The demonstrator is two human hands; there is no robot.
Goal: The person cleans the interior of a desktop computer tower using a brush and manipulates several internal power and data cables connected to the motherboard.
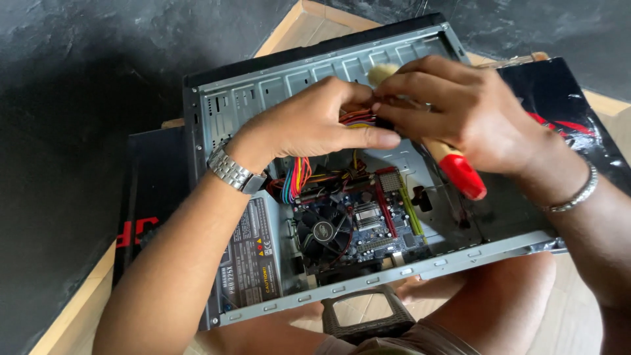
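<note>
A grey rectangle label w/ small yellow and red marks sits on the power box at the lower left of the open computer case. A black pad w/ red shapes lies under the case, at the right. A brush w/ a wood-and-red handle rests in the right hand; its long axis runs slanted, red end down-right, pale end up-left behind the fingers. The left hand meets the right hand over the middle of the case, and both pinch a bunch of coloured wires between thumbs and fingertips. More wires hang below, above the fan on the blue board. A metal watch is on the left wrist, a bracelet on the right.
</note>
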